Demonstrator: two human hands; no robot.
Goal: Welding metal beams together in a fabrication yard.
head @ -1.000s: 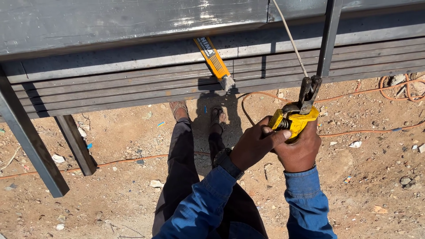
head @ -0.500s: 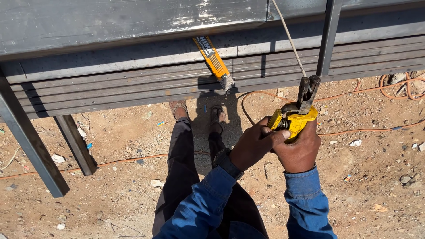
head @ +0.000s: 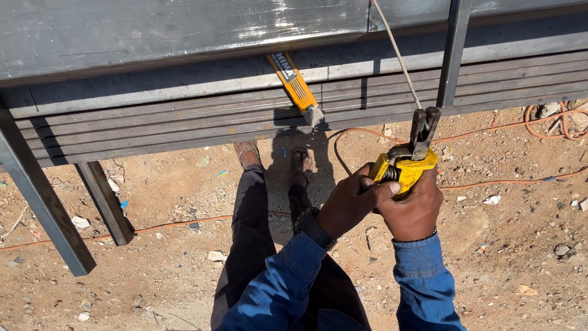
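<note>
My right hand grips the yellow handle of a welding electrode holder. My left hand wraps over the same handle from the left. The holder's dark metal jaws clamp a thin welding rod that slants up and left toward the grey steel beam at the top of the view. An orange packet of welding rods lies on the stacked steel tubes just left of the rod.
A dark vertical steel bar stands right beside the holder. Two steel legs lean at the left. Orange cable runs across the sandy, stony ground. My legs and sandalled feet are below.
</note>
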